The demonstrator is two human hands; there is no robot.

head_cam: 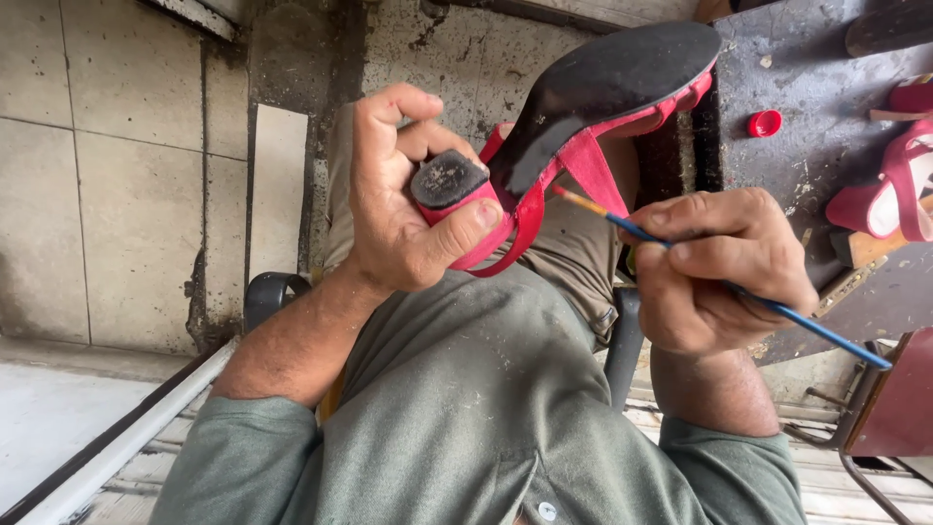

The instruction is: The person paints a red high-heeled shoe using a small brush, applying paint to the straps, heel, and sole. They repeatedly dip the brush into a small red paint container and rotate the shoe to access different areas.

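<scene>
While gripped sole-up over the lap, red high-heeled sandal (603,107) at frame centre, toe end pointing far right. Dark sole facing camera, worn grey near the arch. Red straps hanging off near side, one loop drooping toward the olive trousers (466,389).

Left hand (398,194): closed around the block heel, thumb pressed along the red side of it, fingers curled over the far side. Worn grey heel tip visible between thumb and fingers.

Right hand (714,267): closed on thin blue-handled paintbrush (739,292), pinched between thumb and fingertips, pencil fashion. Handle running off near right past the hand. Bristle end, with a short orange section, touching or just beside the red edge of the sandal under the arch; exact contact hard to tell.

Both forearms bare, olive sleeves rolled back at near edge of frame.

Surroundings: dark, scuffed workbench (826,87) far right. Small red cap (765,122) lying on it, well apart from the sandal. Second red sandal (899,185) at right edge, partly cut off by frame. Dark red object with metal frame at near right corner, kind unclear. Stained pale tiles (107,165) on the left. Black chair arm (267,292) showing just left of the left wrist.
</scene>
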